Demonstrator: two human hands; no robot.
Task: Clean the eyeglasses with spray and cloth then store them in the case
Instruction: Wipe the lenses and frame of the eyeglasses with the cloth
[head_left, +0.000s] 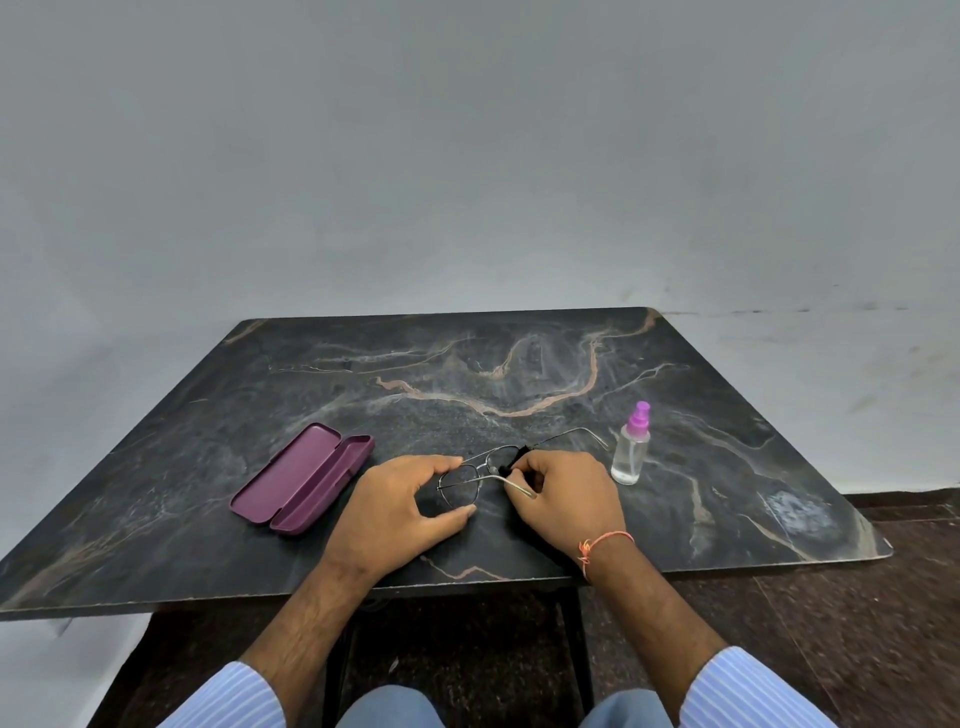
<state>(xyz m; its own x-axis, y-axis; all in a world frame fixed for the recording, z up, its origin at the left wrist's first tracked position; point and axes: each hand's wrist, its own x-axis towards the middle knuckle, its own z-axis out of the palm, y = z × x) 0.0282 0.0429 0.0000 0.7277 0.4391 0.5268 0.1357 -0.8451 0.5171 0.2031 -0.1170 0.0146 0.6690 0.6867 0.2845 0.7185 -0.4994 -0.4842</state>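
While left hand (400, 506) pinches eyeglasses (478, 475) rim, right hand (566, 493) fingers curl, rubbing black cloth (511, 464) on lens.

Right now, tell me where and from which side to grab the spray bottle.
Grip the spray bottle around its clear body, below the purple nozzle, coming from its near side with the right hand. It stands upright, apart from the eyeglasses, and its straight round body probably suits a wrap grip.
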